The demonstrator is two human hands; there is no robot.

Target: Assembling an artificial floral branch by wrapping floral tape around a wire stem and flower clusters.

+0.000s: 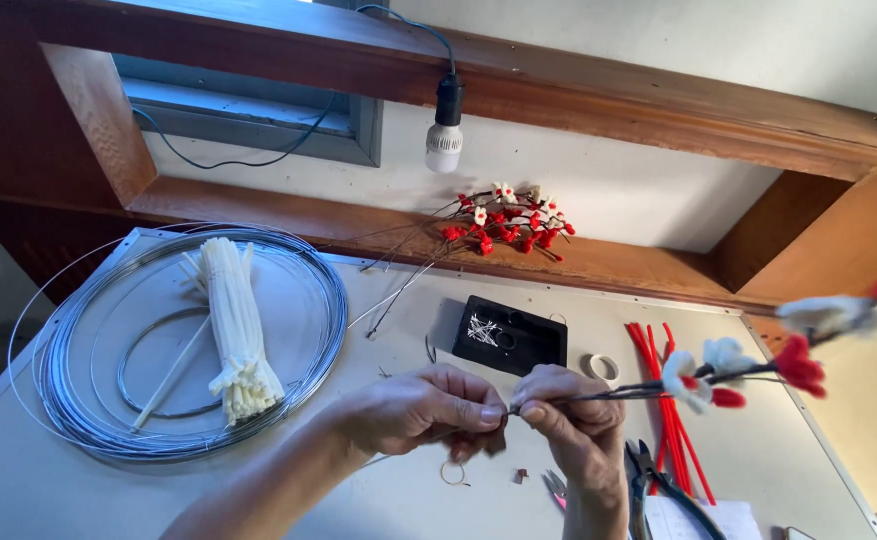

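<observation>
Head view: left hand (420, 410) and right hand (576, 425) pinched fingertip to fingertip on the near end of a wire flower stem (613, 393), just in front of the black tray (509, 335). Red and white blossoms (718, 372) out past the tray's right side. Looks like twisting or binding the stem end. Next likely calls for a firm pinch and small turns. Pliers (658, 485) right of the tray, wire coil (188, 340) and white cable ties (238, 330) well left, finished sprig (503, 222) behind.

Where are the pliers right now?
In the head view, the pliers lie on the table at the bottom right, just right of the right hand, beside the red sticks.
</observation>
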